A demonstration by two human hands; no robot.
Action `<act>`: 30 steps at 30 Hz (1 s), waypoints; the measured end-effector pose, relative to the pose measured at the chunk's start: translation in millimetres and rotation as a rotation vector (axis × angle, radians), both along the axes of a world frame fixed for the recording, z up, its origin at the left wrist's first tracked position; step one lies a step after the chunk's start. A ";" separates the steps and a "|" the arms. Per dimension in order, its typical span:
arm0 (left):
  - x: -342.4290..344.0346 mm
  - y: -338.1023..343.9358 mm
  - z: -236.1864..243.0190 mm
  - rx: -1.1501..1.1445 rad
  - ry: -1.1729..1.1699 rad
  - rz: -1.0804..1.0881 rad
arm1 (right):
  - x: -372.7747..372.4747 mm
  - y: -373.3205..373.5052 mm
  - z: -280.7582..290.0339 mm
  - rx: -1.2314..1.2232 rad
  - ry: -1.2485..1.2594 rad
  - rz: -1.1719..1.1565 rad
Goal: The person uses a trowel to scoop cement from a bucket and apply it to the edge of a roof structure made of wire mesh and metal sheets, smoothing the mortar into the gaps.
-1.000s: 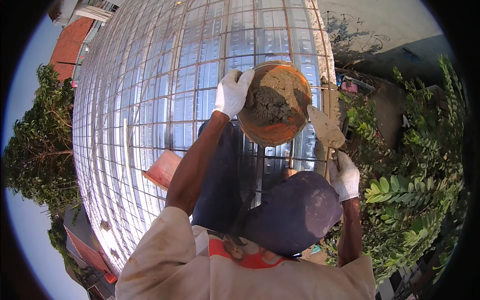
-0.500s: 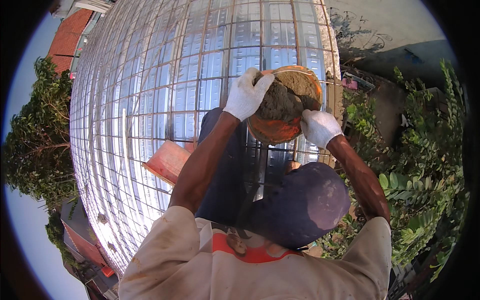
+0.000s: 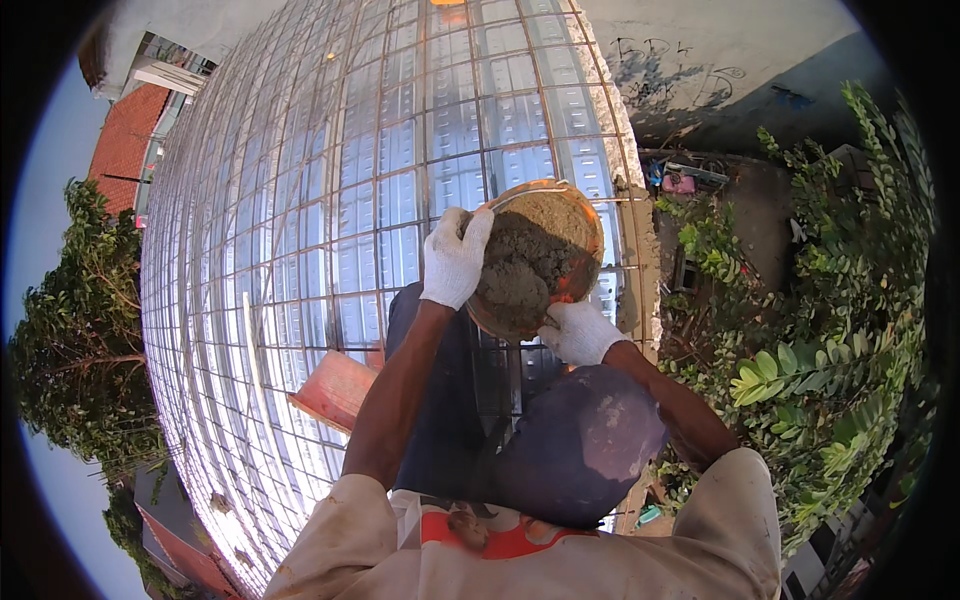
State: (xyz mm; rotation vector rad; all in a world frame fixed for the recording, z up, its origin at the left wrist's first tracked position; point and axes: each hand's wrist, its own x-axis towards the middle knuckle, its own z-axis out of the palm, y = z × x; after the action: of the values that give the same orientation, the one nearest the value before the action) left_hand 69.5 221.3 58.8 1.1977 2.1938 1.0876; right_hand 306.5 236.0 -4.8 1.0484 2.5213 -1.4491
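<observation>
My gloved left hand (image 3: 455,255) grips the upper-left rim of a round orange bucket (image 3: 580,225) of wet grey mortar (image 3: 530,235), with fingers over the edge. Close against the bucket's lower right edge, my gloved right hand (image 3: 575,332) is closed; what its fingers hold is hidden. A mortar lump lies in the bucket's lower left, and I cannot make out whether a trowel is under it. The bucket is tilted above a steel mesh laid over shiny corrugated decking (image 3: 450,120), beside my dark-trousered knee (image 3: 565,450).
A reddish curved piece (image 3: 335,390) lies left of my legs. The decking's rough edge (image 3: 640,300) drops on the right to plants (image 3: 800,370) and ground with clutter (image 3: 680,180). A pale wall (image 3: 700,50) stands beyond; trees (image 3: 70,330) and red roofs (image 3: 125,145) show at left.
My right hand has moved up and left to the bucket, and the mortar-covered trowel seen beside it earlier is no longer distinct. Bucket and both hands sit lower in view than half a second ago.
</observation>
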 end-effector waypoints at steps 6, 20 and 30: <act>7.8 15.6 10.4 -0.048 0.024 0.037 | 21.1 8.4 27.8 -0.233 0.081 -0.123; -22.8 20.7 -8.9 -0.056 0.062 0.115 | 92.4 67.0 67.2 -0.419 0.366 -0.800; -15.7 26.2 -15.8 -0.058 0.024 0.073 | 52.2 218.8 -93.0 0.213 -0.446 -0.757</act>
State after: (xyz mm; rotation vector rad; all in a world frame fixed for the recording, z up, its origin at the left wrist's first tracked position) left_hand 53.8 247.5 42.9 1.1198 2.2878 1.0357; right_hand 358.7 454.7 -97.8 2.2316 2.0601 -0.8647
